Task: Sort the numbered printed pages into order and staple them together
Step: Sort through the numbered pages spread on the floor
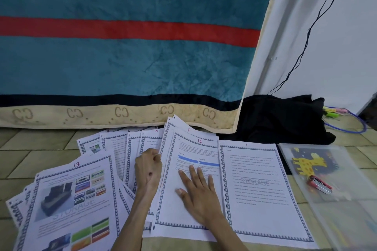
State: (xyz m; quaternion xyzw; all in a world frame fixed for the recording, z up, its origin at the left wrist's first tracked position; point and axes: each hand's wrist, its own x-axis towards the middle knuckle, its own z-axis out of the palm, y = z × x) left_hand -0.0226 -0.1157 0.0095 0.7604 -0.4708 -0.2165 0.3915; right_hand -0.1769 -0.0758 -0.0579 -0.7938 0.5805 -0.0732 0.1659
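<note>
Numbered printed pages lie fanned over the tiled floor. Page 1 [259, 185] lies flat at the right. Beside it page 12 [195, 153] tops a small pile, with page 5 [188, 131] peeking out behind. Page 13 [75, 199] with colour pictures lies at the left over more sheets. My right hand [196, 187] rests flat, fingers spread, on page 12. My left hand [149, 167] pinches the left edge of that pile. A red stapler [319, 184] lies on a clear plastic folder [326, 206] at the right.
A teal blanket with a red stripe [122, 47] hangs behind the pages. A black cloth [281, 120] lies heaped by the white wall, with a black cable [310, 30] above it. Highlighters and a blue cord [344, 122] lie at the far right.
</note>
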